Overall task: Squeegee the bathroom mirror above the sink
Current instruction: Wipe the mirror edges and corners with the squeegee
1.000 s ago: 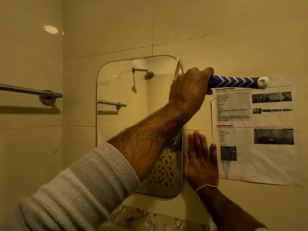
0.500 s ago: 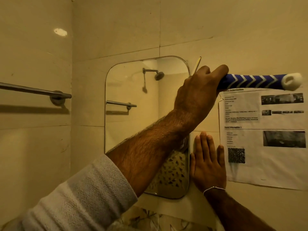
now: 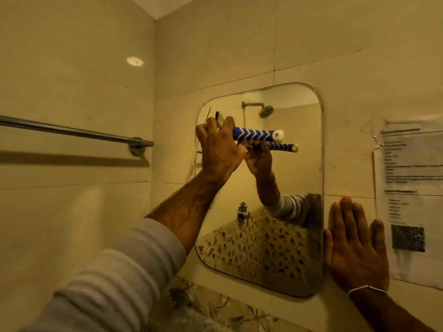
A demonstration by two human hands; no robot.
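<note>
You see glossy tiles (image 3: 72, 212), a shiny metal rail (image 3: 72, 131), smooth mirror glass (image 3: 294, 144), matt paper (image 3: 412, 178) and a ribbed cloth sleeve (image 3: 115, 279).

The left arm wears a pale grey ribbed knit sleeve (image 3: 115, 279), pushed up so the hairy forearm is bare down to the left hand (image 3: 219, 152). The right hand (image 3: 354, 248) has a thin white string bracelet (image 3: 366, 289) around the wrist, with no sleeve in view there.

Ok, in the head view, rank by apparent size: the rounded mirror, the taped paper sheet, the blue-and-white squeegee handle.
1. Rounded mirror
2. Taped paper sheet, partly cut off by the frame edge
3. Blue-and-white squeegee handle, partly hidden in the left hand
</note>
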